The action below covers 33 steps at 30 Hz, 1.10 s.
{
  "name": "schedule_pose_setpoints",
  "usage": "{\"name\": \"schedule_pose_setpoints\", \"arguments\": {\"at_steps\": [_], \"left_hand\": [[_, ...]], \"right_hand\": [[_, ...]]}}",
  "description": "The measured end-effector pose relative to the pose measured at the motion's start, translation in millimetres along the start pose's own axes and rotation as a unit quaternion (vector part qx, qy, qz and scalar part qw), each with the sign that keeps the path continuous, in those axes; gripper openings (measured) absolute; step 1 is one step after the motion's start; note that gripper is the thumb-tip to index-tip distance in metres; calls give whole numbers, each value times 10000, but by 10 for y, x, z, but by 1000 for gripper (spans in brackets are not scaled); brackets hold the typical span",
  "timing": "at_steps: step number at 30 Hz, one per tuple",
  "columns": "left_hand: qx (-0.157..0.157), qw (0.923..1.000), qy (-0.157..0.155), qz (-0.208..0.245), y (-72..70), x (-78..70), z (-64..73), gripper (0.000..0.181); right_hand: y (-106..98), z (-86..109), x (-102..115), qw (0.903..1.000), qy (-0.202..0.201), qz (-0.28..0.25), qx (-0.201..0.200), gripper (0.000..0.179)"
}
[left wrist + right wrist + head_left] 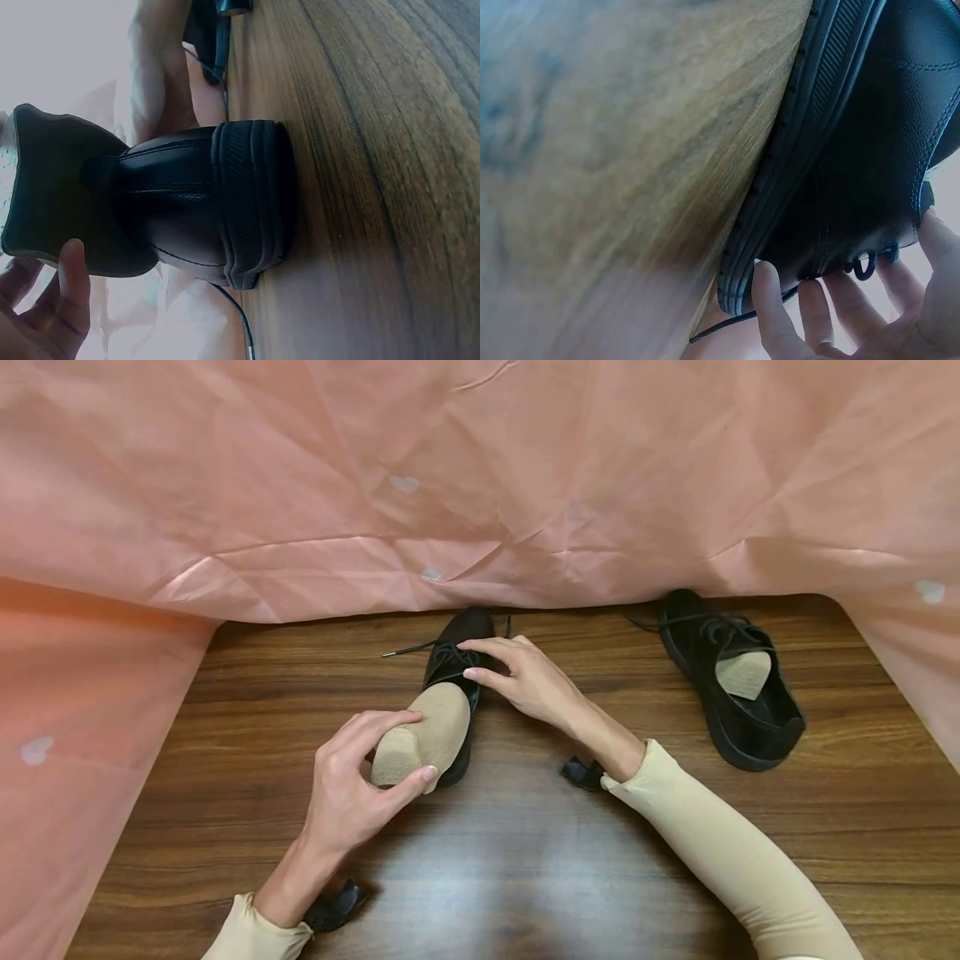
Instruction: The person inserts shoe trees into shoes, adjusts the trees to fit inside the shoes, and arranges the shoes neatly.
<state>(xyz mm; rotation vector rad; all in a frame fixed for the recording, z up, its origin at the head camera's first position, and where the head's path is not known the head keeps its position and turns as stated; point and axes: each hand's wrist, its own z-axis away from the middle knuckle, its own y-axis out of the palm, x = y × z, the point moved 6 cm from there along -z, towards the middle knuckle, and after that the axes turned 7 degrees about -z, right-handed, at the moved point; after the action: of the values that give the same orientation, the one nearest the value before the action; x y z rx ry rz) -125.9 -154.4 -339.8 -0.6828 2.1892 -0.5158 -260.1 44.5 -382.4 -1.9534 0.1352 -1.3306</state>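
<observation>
A black lace-up shoe [467,628] stands on the wooden floor, toe pointing away from me. Over its opening my left hand [352,781] holds a beige insole [444,714], tilted up, its lighter heel patch towards me. Thumb and fingers pinch the insole's edges; its darker underside [64,180] shows in the left wrist view, above the shoe's heel [180,195]. My right hand [536,685] grips the shoe near its laces [452,655], thumb by the opening's edge and fingers spread over the upper. The insole hides the shoe's inside.
Another black shoe [738,727] sits at the right with a beige piece [744,674] inside and loose laces. A pink sheet [480,485] hangs along the back and sides. Dark wrist straps [333,906] show by both sleeves.
</observation>
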Motion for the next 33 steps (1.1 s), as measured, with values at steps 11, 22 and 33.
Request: {"name": "schedule_pose_setpoints", "arguments": {"at_steps": [11, 22, 33], "left_hand": [[-306, 9995, -9, -100, 23, -39, -15, 52], [-588, 9967, 515, -229, 69, -110, -64, 48], [-724, 9934, 711, -533, 115, -122, -55, 45]], "right_hand": [[5, -5, 1, 9999, -93, -76, -1, 46], [-5, 0, -8, 9999, -77, -129, -22, 47], [4, -2, -1, 9999, -81, -110, 7, 46]]}}
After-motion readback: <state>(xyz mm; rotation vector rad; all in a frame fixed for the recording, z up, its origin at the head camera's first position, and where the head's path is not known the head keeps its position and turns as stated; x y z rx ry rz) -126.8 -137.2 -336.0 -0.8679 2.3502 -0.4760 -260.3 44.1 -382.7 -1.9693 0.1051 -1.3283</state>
